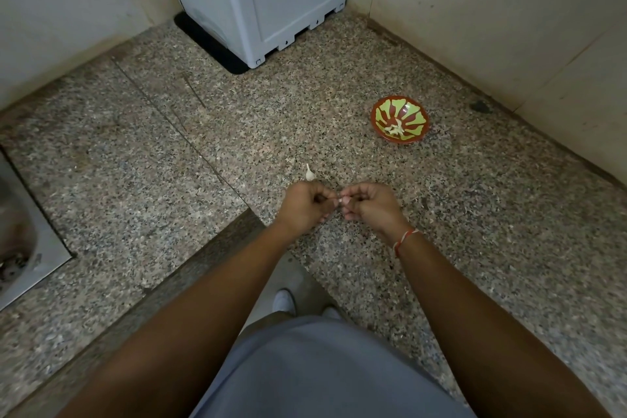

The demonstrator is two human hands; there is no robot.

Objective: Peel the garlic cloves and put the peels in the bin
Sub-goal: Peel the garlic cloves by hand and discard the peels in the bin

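Both hands met over the counter, left hand [303, 205] and right hand [368, 204] pinching what looked like a garlic clove [339, 201] between fingertips; another clove [309, 174] lay just beyond the left hand.

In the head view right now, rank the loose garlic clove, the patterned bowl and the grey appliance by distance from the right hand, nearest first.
1. Loose garlic clove, on the counter just beyond the right hand, slightly left.
2. Patterned bowl, farther back, right.
3. Grey appliance, in the far corner.
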